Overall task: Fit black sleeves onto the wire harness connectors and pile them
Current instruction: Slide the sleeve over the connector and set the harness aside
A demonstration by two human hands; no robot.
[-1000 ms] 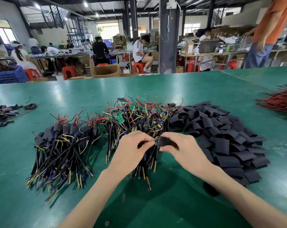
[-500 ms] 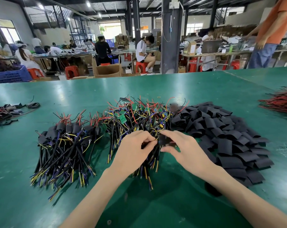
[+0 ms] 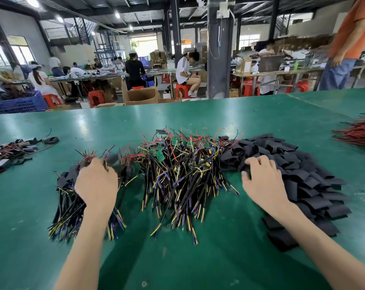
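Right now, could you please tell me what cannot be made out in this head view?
All in the head view:
Left hand: its own back hides the grip.
Black sleeve by its fingers: motion-blurred; held or not, unclear.
Red wire bundle: cut off by the right edge.
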